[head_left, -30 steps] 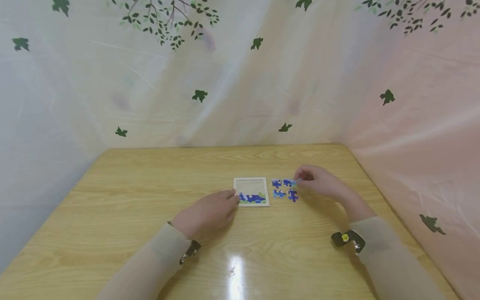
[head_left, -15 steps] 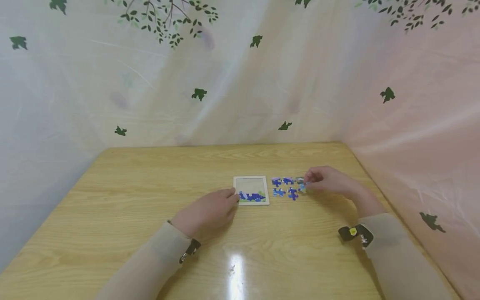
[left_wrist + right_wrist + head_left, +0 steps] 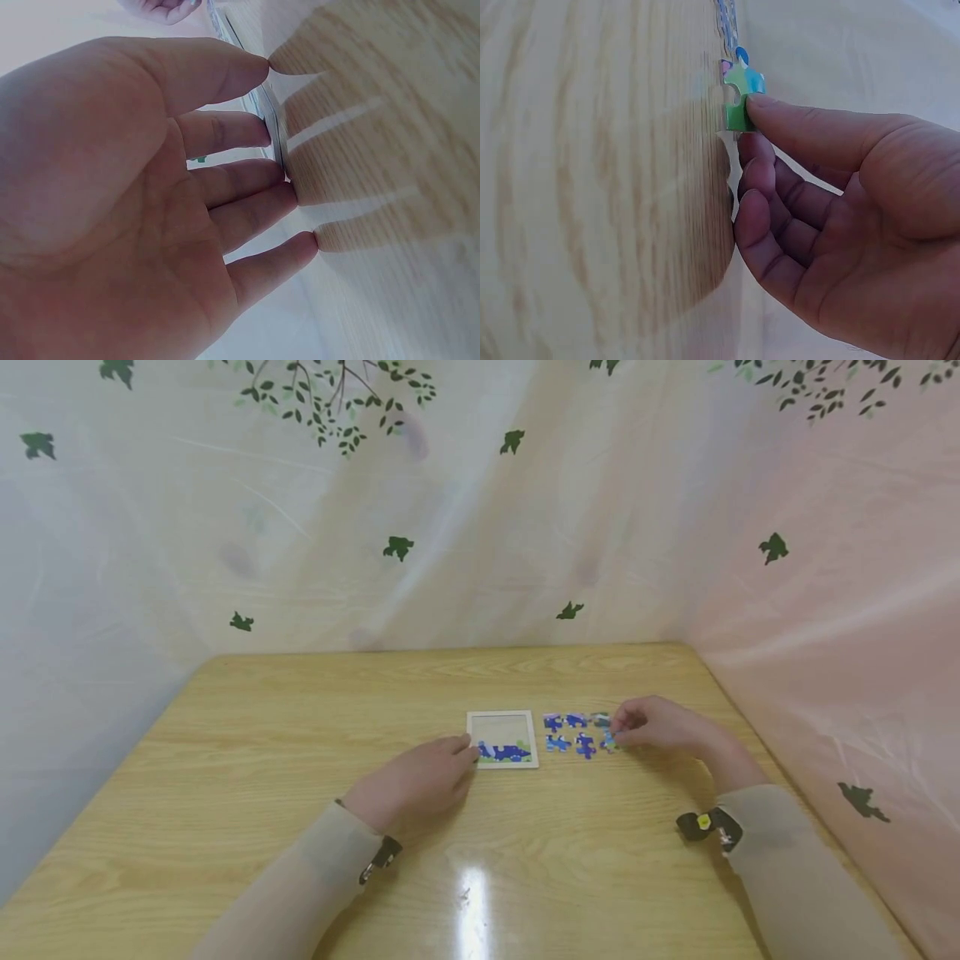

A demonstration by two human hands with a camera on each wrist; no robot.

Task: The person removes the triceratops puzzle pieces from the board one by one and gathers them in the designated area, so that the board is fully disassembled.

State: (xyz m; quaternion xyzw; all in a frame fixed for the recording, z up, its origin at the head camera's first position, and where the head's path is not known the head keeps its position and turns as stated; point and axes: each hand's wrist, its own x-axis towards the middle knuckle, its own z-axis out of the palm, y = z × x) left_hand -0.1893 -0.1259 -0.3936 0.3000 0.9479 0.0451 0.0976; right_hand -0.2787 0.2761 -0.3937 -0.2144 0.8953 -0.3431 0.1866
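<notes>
In the head view, a white square puzzle tray (image 3: 498,713) lies flat, with joined purple and green pieces (image 3: 506,753) along its near side. My left hand (image 3: 412,781) touches the tray's left edge with fingers extended; in the left wrist view its fingertips (image 3: 277,171) are down at the table. To the tray's right, several loose jigsaw pieces (image 3: 575,721) sit in two rows. My right hand (image 3: 663,727) is at the right end of these rows. A green and blue jigsaw piece (image 3: 737,116) is pinched by its thumb and fingers, tilted up from the table in the right wrist view.
The wooden table (image 3: 480,681) reaches back to a pale curtain (image 3: 480,568) printed with leaves. Another curtain (image 3: 840,635) runs along the right edge. Both wrists wear a dark strap (image 3: 380,860). Light glares off the near tabletop.
My right hand has shifted a little right and nearer, uncovering pieces at the right end of the rows. The left hand stays at the tray's edge.
</notes>
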